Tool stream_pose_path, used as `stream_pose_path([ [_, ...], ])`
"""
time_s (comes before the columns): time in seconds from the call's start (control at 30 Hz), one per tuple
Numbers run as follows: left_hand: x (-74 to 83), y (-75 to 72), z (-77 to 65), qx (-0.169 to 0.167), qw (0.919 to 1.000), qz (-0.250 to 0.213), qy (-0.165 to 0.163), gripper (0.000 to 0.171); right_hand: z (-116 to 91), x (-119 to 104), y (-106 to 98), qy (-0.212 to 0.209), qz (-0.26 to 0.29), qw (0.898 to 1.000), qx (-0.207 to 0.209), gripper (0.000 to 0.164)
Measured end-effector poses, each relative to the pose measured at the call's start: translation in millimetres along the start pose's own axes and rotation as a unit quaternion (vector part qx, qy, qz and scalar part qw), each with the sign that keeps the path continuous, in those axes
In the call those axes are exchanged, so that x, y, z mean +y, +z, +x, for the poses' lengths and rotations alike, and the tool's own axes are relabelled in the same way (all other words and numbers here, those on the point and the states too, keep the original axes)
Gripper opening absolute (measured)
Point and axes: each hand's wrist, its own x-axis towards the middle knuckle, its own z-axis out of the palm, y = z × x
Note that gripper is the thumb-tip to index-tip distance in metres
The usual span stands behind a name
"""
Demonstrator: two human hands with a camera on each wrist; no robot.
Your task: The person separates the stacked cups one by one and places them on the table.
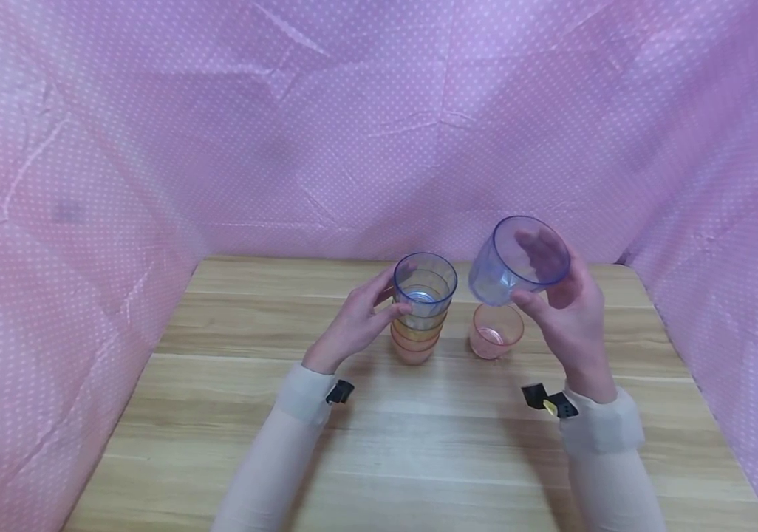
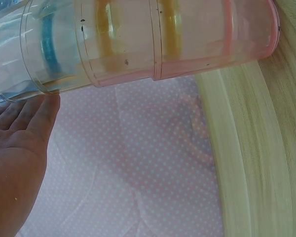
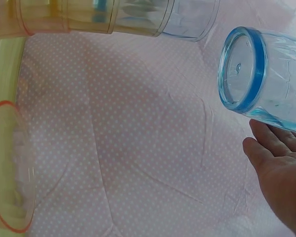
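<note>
A stack of clear plastic cups (image 1: pixel 419 325) stands upright on the table, with a blue-rimmed cup on top, yellowish ones in the middle and pinkish ones at the bottom. My left hand (image 1: pixel 359 318) grips the stack near its top, thumb in front and fingers behind. To the right, my right hand (image 1: pixel 572 310) holds a clear blue cup (image 3: pixel 281 79) in the air, its mouth tilted toward the head camera. Below that cup, a single pink cup (image 1: pixel 496 336) sits upright on the table, apart from the stack.
The wooden table (image 1: pixel 419 458) has its back edge close behind the cups. Pink polka-dot cloth (image 1: pixel 326 148) hangs behind and along both sides.
</note>
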Motion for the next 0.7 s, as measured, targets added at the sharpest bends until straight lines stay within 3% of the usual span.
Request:
stream_pose_path([
  [0.7,-0.3,0.8,-0.6,-0.001,1.0,0.001,0.009,0.066,-18,1,-27,0.002,0.004,1.0,0.023,0.076],
])
